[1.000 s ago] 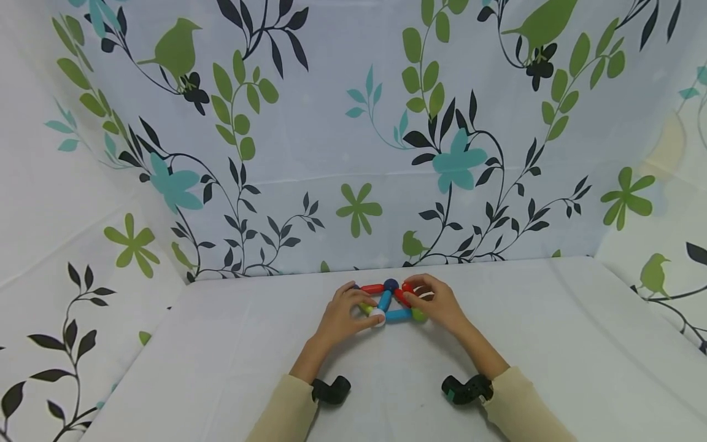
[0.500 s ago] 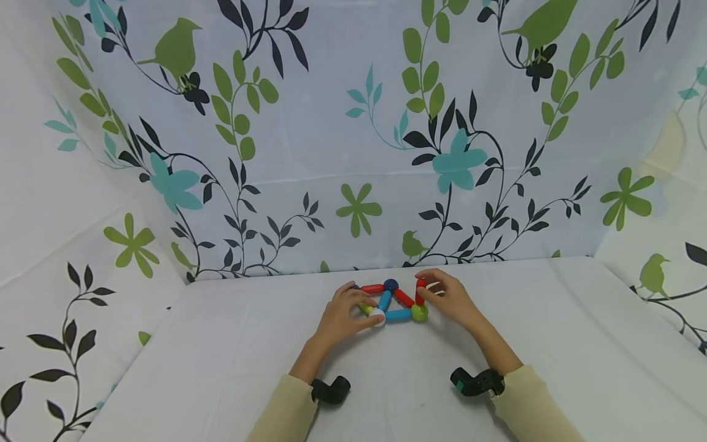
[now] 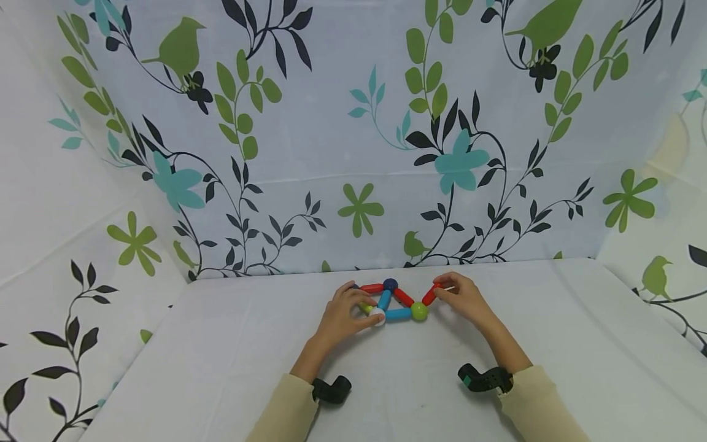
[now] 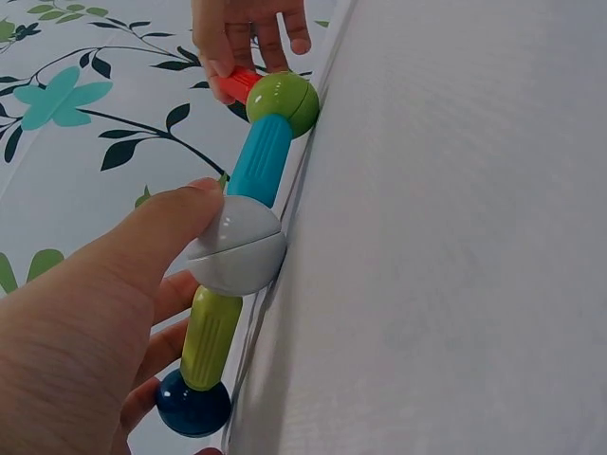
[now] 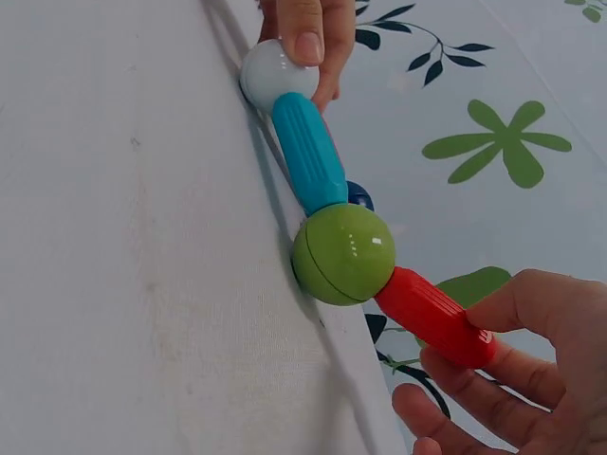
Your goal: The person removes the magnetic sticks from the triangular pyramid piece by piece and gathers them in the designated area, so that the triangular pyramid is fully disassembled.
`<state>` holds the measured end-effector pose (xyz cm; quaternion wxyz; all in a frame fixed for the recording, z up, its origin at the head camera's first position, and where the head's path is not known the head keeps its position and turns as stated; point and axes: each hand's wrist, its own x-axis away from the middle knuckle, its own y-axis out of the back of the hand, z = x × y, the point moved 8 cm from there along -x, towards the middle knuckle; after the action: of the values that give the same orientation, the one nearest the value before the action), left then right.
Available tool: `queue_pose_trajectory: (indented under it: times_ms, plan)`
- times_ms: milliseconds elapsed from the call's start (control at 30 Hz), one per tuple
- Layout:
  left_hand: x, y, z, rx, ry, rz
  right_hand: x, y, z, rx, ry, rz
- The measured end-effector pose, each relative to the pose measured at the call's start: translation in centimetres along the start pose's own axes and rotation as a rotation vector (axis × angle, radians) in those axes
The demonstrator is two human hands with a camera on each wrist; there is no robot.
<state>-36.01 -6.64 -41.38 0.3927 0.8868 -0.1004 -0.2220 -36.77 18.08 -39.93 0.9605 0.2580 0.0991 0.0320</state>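
Pinching the red rod (image 5: 432,313), the right hand (image 3: 466,299) could, by twisting too sharply, detach it from the green ball (image 5: 343,254), the left hand (image 3: 339,316) gripping the white ball (image 4: 242,251).

No words, brands or numbers are showing legibly. Near the outer end of the red rod (image 5: 427,310), a small pale marking (image 5: 485,336) is showing in the right wrist view, looking too small and blurred to read.
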Motion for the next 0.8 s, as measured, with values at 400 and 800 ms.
queue_pose_trajectory:
  times_ms: [400, 800]
  plan:
    - [0.1, -0.1, -0.1, 0.003, -0.01, -0.01, 0.4, -0.1, -1.3, 0.092, -0.049, 0.069]
    - [0.1, 0.0, -0.5, -0.011, -0.017, -0.007, 0.1, -0.8, -1.4, 0.134, 0.021, 0.119]
